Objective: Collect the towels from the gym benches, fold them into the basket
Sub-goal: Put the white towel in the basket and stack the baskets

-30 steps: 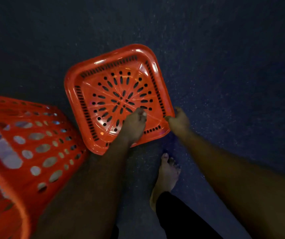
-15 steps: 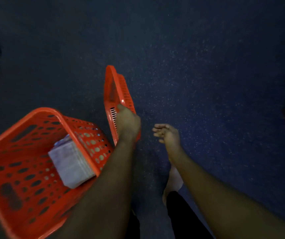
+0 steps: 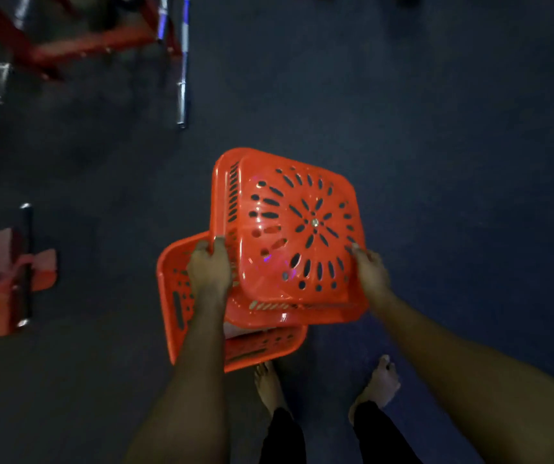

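An orange perforated lid [image 3: 289, 236] is held tilted over the orange basket [image 3: 175, 296], its domed top facing me. My left hand [image 3: 209, 269] grips the lid's left edge and my right hand [image 3: 371, 272] holds its right edge. The lid covers most of the basket's opening. A sliver of pale folded towel [image 3: 235, 330] shows under the lid's near edge. The basket stands on the dark floor just ahead of my bare feet.
Red and chrome gym equipment frames [image 3: 78, 45] stand at the upper left, with a chrome bar [image 3: 183, 78] running down toward the floor. Another red-and-chrome piece [image 3: 17, 272] sits at the left edge. Dark speckled floor stretches to the right.
The lid lay on the floor, then my left hand lifted it on edge. Now both hands hold it flat over the basket, and the view has risen.
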